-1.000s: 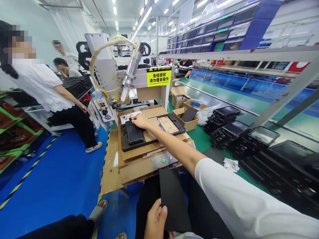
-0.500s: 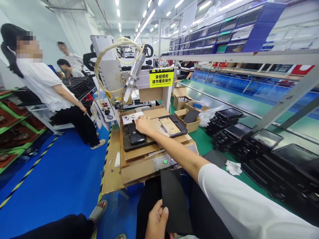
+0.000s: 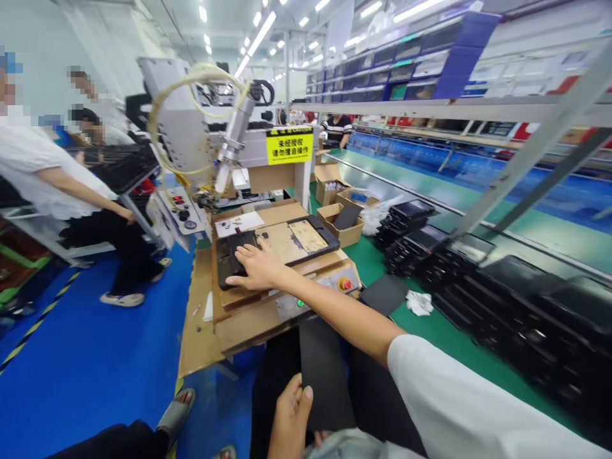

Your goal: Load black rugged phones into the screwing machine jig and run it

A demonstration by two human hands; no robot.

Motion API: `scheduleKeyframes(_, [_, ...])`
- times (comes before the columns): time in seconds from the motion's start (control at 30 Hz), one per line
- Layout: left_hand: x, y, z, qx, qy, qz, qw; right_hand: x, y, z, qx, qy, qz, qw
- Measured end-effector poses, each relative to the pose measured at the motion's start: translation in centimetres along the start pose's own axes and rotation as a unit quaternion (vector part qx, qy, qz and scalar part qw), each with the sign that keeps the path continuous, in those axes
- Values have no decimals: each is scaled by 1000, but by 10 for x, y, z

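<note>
Spreading flat, the right hand [image 3: 255, 269] lies open on a black rectangular tablet case [image 3: 228, 264] in a dark plastic fixture tray [image 3: 329, 233]; the left hand [image 3: 289, 421] grips a thin black flat panel [image 3: 325, 376] upright.

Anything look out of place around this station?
A crumpled white wipe lies loose on the green bench, next to a flat black sheet. It looks stray because it sits apart from the stacked black panels and isn't in any box.
</note>
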State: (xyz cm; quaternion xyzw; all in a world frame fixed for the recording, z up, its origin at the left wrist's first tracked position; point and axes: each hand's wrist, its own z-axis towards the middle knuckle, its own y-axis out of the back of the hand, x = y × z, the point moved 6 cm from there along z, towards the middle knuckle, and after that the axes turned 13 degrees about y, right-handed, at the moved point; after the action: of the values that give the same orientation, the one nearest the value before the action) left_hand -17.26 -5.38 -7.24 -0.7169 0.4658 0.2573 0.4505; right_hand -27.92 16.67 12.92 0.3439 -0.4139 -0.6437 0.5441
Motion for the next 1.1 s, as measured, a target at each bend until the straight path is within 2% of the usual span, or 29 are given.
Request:
scheduleKeyframes(0.13, [0,-4,-4,-8,25,32,999,17,6,-32,5,19,10,1000])
scheduleKeyframes(0.27, [3,-9,-3,-1,60,45,997,45,28,-68,-50,24,29,998])
scheduleKeyframes(0.33, [4,-11,-3,7,63,53,997,58,38,-95,-72,15,57,996])
scheduleKeyframes(0.4, [5,-10,-3,1,56,58,997,63,41,-131,-79,-30,71,994])
scheduleKeyframes(0.47, [11,-7,-1,-7,60,64,996,58,36,-173,-70,-106,56,990])
scheduleKeyframes(0.57, [23,-5,2,-4,73,85,994,44,18,-226,-29,-205,11,978])
scheduleKeyframes(0.63, [28,-6,4,1,74,96,993,38,3,-245,5,-224,-13,974])
scheduleKeyframes(0.8, [28,-11,0,-15,85,107,991,36,-18,-251,45,-214,-58,974])
scheduleKeyframes(1.0, [19,-16,-6,-29,80,118,989,38,-31,-243,55,-182,-97,977])
scheduleKeyframes(1.1, [15,-18,-8,-26,75,121,989,42,-29,-238,50,-181,-103,977])
